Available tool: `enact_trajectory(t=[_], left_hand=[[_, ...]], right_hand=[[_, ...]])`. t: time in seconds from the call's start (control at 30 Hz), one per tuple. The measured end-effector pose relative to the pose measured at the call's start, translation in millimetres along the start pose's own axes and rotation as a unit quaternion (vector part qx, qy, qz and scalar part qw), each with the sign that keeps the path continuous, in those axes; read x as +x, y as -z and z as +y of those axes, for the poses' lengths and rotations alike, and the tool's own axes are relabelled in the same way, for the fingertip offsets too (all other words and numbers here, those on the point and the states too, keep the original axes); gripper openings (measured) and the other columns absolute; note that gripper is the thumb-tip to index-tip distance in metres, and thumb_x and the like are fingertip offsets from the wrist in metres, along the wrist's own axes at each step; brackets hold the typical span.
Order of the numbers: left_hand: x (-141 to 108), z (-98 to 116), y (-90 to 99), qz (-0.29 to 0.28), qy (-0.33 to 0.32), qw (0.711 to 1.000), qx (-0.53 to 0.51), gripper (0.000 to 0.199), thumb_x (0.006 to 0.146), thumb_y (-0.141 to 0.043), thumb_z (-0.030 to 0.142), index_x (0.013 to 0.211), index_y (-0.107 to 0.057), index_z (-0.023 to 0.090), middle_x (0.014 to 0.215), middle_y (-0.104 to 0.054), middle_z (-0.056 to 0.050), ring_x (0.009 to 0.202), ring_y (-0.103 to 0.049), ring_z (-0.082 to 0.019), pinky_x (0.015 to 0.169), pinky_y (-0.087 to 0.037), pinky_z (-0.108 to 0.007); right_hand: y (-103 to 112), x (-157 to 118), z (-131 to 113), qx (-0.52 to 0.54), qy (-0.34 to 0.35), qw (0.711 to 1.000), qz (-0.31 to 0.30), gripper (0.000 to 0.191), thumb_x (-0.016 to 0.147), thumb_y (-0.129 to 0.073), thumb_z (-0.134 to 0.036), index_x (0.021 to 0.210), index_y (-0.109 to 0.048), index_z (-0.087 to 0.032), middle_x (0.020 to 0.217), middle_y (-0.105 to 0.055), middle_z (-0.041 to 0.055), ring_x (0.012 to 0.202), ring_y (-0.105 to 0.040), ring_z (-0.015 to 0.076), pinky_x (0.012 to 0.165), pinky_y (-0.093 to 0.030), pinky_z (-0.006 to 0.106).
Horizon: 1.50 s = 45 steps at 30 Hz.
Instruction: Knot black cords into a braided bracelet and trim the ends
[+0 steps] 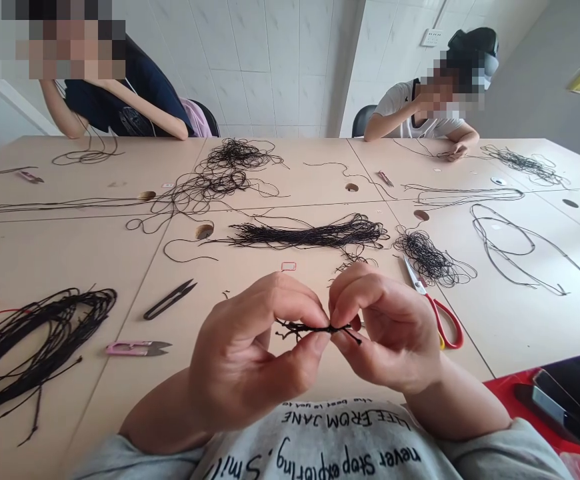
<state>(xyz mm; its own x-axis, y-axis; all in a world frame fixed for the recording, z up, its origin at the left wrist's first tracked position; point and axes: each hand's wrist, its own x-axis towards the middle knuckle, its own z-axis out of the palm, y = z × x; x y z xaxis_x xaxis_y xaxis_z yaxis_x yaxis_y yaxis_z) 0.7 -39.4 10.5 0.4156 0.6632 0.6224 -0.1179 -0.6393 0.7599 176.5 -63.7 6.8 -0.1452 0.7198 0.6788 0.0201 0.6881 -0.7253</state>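
Between my two hands, low in the head view, is a short piece of knotted black cord (pixel 297 327) with loose ends sticking out on both sides. My left hand (pixel 265 347) pinches it between thumb and forefinger from the left. From the right, my right hand (pixel 385 327) does the same, its fingertips touching those of the left. Just beyond the hands lies a long bundle of black cord (pixel 310 235). Red-handled scissors (pixel 443 313) rest on the table beside my right hand, partly hidden behind it.
Black thread snips (pixel 170 300) and pink-handled snips (pixel 137 349) lie left of my hands. A thick coil of black cord (pixel 45 340) is at the left edge. Tangled cord (pixel 237 157) spreads farther back on the table (pixel 135 267). Two people sit across it.
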Motion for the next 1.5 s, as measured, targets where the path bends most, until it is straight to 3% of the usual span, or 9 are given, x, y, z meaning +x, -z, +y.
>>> enact_trajectory(t=[0.1,0.4,0.6,0.73,0.97,1.13,1.27,1.5], left_hand=[[0.4,0.4,-1.0,0.003,-0.011,1.000,-0.009,0.023,0.083,-0.066,0.001,0.094,-0.068,0.021,0.082,-0.072,-0.001,0.073,-0.068,-0.015,0.064,-0.059,-0.028],[-0.8,1.2,-3.4,-0.010,0.044,0.996,-0.082,0.020,0.086,-0.064,0.003,0.093,-0.066,0.021,0.080,-0.069,-0.002,0.069,-0.064,-0.014,0.060,-0.057,-0.027],[0.2,1.2,-4.0,0.008,0.028,0.996,-0.085,0.028,0.081,-0.067,-0.004,0.095,-0.070,0.020,0.083,-0.071,-0.001,0.077,-0.067,-0.014,0.070,-0.059,-0.027],[1.2,0.3,-3.1,0.009,0.023,0.998,-0.063,0.030,0.081,-0.066,-0.006,0.095,-0.070,0.019,0.083,-0.072,0.000,0.077,-0.068,-0.013,0.068,-0.058,-0.026],[0.8,0.6,0.1,0.001,-0.033,0.999,-0.018,0.030,0.080,-0.066,-0.007,0.097,-0.071,0.018,0.085,-0.072,-0.001,0.079,-0.069,-0.013,0.070,-0.059,-0.025],[1.8,2.3,1.6,0.001,-0.057,0.998,0.026,0.033,0.080,-0.068,-0.007,0.099,-0.072,0.020,0.088,-0.074,-0.002,0.078,-0.069,-0.013,0.066,-0.061,-0.026],[1.4,1.6,1.5,-0.012,-0.084,0.996,0.024,0.035,0.079,-0.068,-0.009,0.100,-0.074,0.019,0.088,-0.074,-0.002,0.080,-0.070,-0.013,0.073,-0.063,-0.027],[0.7,1.2,-1.4,0.018,-0.012,0.995,-0.101,0.029,0.080,-0.072,-0.005,0.098,-0.074,0.018,0.086,-0.074,-0.002,0.078,-0.069,-0.014,0.070,-0.062,-0.025]], right_hand=[[0.1,0.8,1.4,0.008,0.015,1.000,-0.004,0.021,0.076,-0.062,-0.001,0.087,-0.061,-0.019,0.079,-0.062,-0.0001,0.067,-0.057,0.0097,0.054,-0.046,0.022],[-0.5,0.2,5.1,0.045,0.048,0.998,-0.010,0.019,0.078,-0.065,-0.001,0.087,-0.062,-0.018,0.078,-0.063,0.0004,0.068,-0.057,0.0102,0.054,-0.047,0.022],[2.3,-1.4,4.6,0.039,0.007,0.999,0.001,0.016,0.081,-0.067,-0.005,0.088,-0.062,-0.019,0.079,-0.062,0.0000,0.069,-0.057,0.0100,0.057,-0.047,0.023],[0.6,-0.7,1.9,0.001,0.016,1.000,0.010,0.017,0.080,-0.067,-0.004,0.087,-0.061,-0.019,0.078,-0.061,0.0000,0.067,-0.058,0.0103,0.057,-0.048,0.023],[-1.0,3.9,-4.3,-0.081,0.057,0.995,0.025,0.018,0.075,-0.064,-0.003,0.084,-0.061,-0.018,0.073,-0.061,0.0012,0.065,-0.060,0.0122,0.052,-0.047,0.024],[-3.2,2.7,-4.4,-0.086,0.045,0.995,0.039,0.016,0.076,-0.065,-0.006,0.082,-0.060,-0.020,0.069,-0.060,-0.0002,0.060,-0.058,0.0120,0.050,-0.045,0.025],[-3.7,-0.2,-3.7,-0.054,0.002,0.998,0.035,0.016,0.077,-0.065,-0.007,0.079,-0.058,-0.021,0.068,-0.060,-0.0019,0.059,-0.056,0.0107,0.053,-0.047,0.025],[0.4,0.0,-1.5,-0.003,0.004,1.000,0.023,0.015,0.081,-0.070,-0.007,0.086,-0.063,-0.019,0.076,-0.064,0.0003,0.065,-0.059,0.0102,0.054,-0.049,0.023]])
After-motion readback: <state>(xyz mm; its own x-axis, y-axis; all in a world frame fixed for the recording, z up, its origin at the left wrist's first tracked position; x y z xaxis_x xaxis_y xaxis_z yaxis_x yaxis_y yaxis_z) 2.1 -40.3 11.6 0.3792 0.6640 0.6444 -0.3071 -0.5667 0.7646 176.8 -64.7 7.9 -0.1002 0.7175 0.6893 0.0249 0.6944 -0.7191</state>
